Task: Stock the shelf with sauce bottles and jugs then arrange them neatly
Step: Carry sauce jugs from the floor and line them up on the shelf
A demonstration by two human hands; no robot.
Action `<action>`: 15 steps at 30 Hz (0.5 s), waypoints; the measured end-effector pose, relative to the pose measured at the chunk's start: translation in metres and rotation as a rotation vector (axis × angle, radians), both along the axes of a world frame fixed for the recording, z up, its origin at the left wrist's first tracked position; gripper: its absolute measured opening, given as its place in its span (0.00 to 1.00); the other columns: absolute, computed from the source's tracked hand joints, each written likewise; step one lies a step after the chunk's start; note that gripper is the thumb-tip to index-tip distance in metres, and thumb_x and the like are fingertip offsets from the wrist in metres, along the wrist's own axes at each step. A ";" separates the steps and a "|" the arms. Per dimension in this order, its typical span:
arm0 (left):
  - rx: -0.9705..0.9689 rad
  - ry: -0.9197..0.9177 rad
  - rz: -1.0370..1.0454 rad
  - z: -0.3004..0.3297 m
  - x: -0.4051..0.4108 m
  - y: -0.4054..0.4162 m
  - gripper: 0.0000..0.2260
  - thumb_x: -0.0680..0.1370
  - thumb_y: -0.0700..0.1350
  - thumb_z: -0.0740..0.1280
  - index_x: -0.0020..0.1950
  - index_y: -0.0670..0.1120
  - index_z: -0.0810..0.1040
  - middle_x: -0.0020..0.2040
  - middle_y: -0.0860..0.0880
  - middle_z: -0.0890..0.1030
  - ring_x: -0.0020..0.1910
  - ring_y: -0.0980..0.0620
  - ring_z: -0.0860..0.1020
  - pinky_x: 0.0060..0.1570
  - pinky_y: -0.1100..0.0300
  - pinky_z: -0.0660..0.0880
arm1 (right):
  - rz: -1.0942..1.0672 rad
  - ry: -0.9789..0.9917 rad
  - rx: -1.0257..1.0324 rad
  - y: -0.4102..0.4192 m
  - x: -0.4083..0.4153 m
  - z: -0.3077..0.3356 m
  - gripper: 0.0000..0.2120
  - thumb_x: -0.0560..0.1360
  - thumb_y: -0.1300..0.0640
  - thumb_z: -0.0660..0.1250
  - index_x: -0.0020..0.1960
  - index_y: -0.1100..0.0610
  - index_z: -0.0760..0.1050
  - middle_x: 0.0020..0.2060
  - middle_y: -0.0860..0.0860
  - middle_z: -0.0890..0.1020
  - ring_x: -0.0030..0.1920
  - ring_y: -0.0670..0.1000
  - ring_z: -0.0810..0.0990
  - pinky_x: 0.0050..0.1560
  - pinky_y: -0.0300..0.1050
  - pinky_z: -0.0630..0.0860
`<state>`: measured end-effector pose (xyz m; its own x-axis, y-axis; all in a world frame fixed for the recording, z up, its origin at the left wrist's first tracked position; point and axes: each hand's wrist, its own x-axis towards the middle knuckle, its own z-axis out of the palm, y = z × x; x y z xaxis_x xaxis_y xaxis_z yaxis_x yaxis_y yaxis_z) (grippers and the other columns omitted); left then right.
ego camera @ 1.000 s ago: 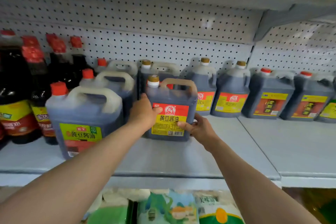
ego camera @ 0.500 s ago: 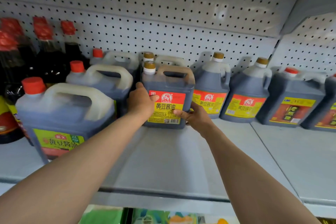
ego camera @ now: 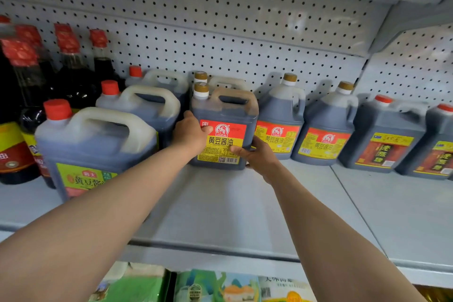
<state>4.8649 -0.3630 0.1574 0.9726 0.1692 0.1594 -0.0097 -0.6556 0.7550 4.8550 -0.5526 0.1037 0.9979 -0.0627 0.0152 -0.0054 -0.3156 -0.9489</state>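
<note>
Pushed deeper toward the shelf's (ego camera: 220, 216) back edge, the jug (ego camera: 224, 127) is sitting upright between both hands: left hand (ego camera: 190, 133) and right hand (ego camera: 257, 155) are gripping its sides.

bare shelf (ego camera: 220, 208) front, jugs (ego camera: 279, 117) crowding rear, pegboard (ego camera: 220, 39) behind

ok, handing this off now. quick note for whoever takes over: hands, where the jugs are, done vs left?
Left hand grips the left side of the gold-cap jug; right hand holds its lower right corner.
The jug stands upright on the shelf, in front of a matching jug at the back.
Done: red-cap jugs at left, two more gold-cap jugs and dark-label jugs at right.
Left: square this jug, let go, fill the bare front of the shelf.
</note>
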 end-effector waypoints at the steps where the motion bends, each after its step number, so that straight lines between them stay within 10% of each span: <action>1: -0.013 0.010 -0.005 0.001 -0.003 0.000 0.19 0.79 0.49 0.69 0.63 0.39 0.70 0.62 0.39 0.79 0.60 0.37 0.78 0.56 0.46 0.76 | -0.027 -0.008 -0.023 -0.001 -0.005 0.001 0.25 0.74 0.52 0.76 0.68 0.55 0.73 0.54 0.44 0.81 0.55 0.50 0.82 0.50 0.44 0.78; 5: -0.039 -0.004 -0.005 0.004 -0.028 -0.006 0.25 0.77 0.51 0.71 0.67 0.38 0.68 0.66 0.39 0.76 0.65 0.38 0.74 0.60 0.48 0.72 | -0.195 -0.024 -0.088 -0.021 -0.043 0.006 0.43 0.70 0.43 0.78 0.78 0.52 0.63 0.69 0.51 0.74 0.66 0.55 0.76 0.66 0.60 0.75; 15: 0.047 -0.022 -0.323 -0.001 -0.150 -0.077 0.34 0.75 0.55 0.72 0.77 0.49 0.62 0.71 0.40 0.69 0.70 0.39 0.67 0.67 0.50 0.65 | -0.424 0.008 -0.397 -0.087 -0.224 0.035 0.42 0.69 0.44 0.79 0.77 0.49 0.65 0.69 0.53 0.76 0.67 0.53 0.75 0.67 0.50 0.73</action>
<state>4.7152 -0.4398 0.1563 0.9710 -0.1557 0.1817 -0.2392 -0.6504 0.7210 4.6310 -0.6401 0.1390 0.8871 -0.4478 0.1120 -0.2152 -0.6159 -0.7579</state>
